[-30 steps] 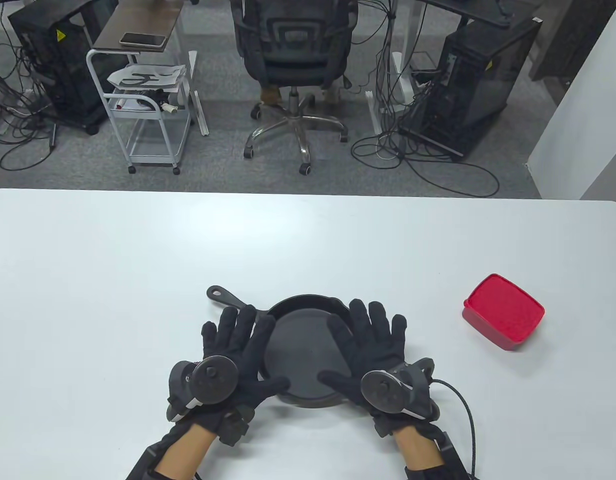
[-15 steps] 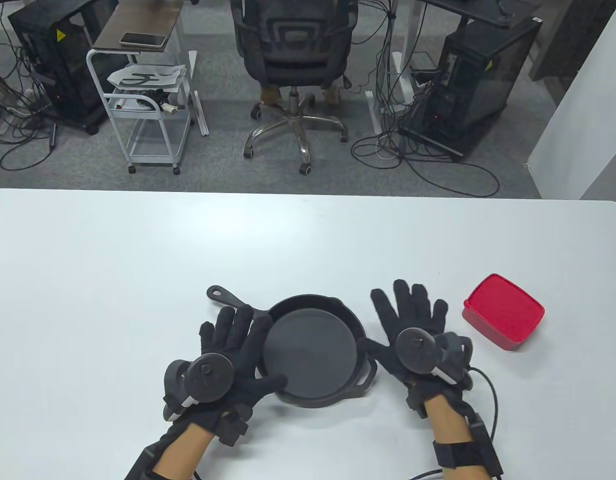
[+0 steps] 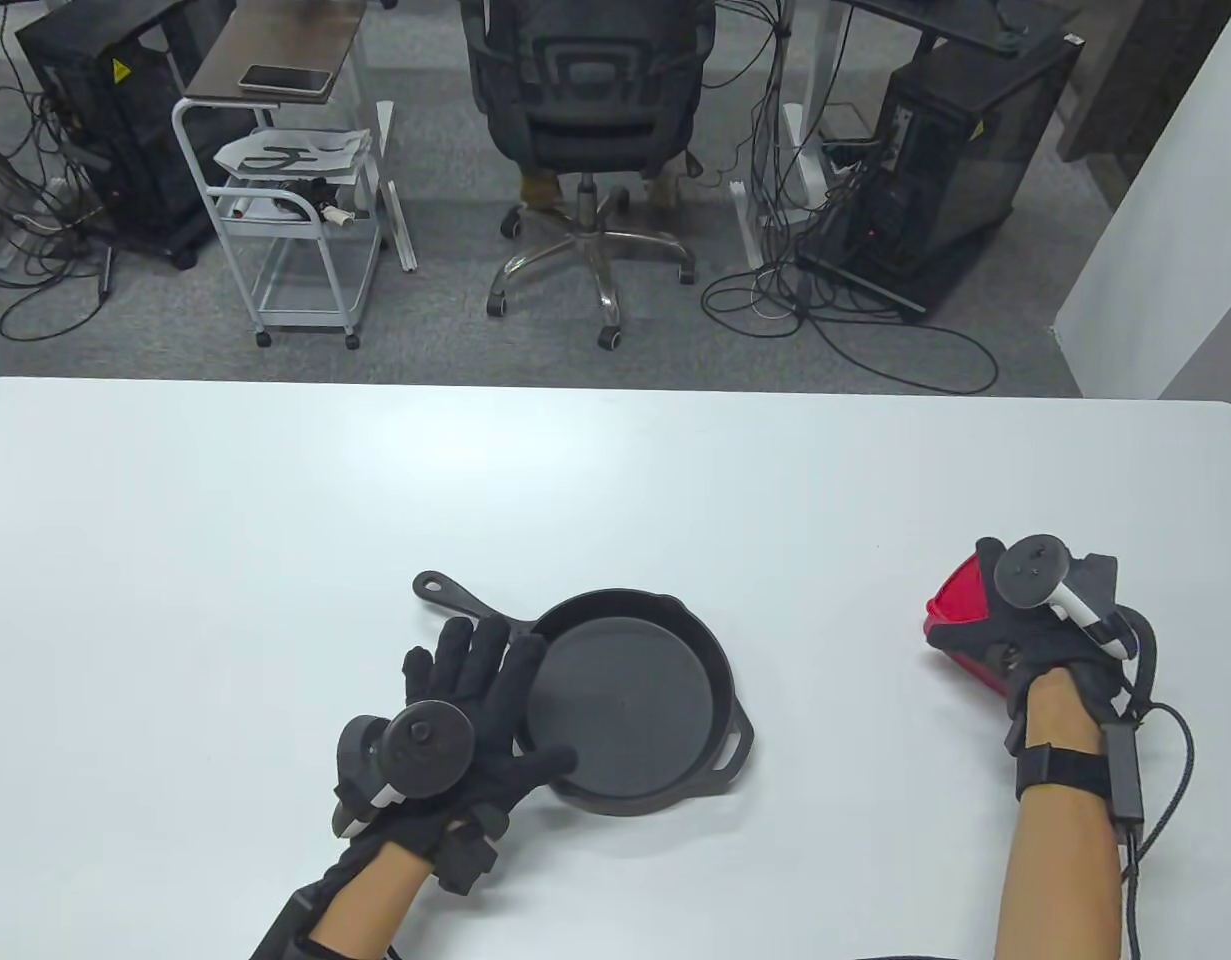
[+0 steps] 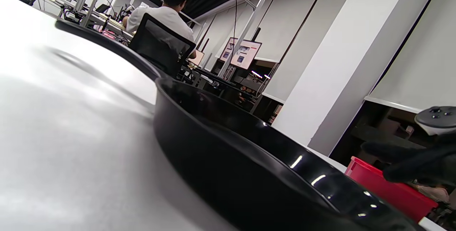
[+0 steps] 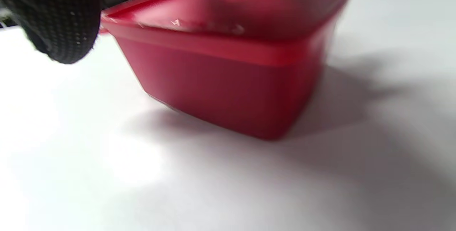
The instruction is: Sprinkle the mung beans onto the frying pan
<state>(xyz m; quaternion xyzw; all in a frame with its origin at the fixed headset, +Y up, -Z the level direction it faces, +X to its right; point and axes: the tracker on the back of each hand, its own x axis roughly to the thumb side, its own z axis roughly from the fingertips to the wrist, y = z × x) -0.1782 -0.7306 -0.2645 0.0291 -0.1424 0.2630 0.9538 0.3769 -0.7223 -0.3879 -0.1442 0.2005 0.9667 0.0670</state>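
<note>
A black cast-iron frying pan (image 3: 625, 700) lies empty near the table's front middle, its handle (image 3: 455, 592) pointing far-left. It fills the left wrist view (image 4: 221, 152). My left hand (image 3: 495, 690) rests flat with spread fingers on the pan's left rim. A red plastic box (image 3: 955, 610) sits to the right. My right hand (image 3: 1035, 630) is over it, covering most of it. In the right wrist view the box (image 5: 231, 67) is blurred and my thumb (image 5: 60, 17) hangs by its left rim. No mung beans show.
The white table (image 3: 615, 480) stretches wide behind the pan and box. Its far edge borders an office floor with a chair (image 3: 585, 120) and a cart (image 3: 295, 200). A cable (image 3: 1165, 780) trails from my right wrist.
My right hand left the pan's right side and moved right, onto the red box. My left hand and the pan have stayed where they were.
</note>
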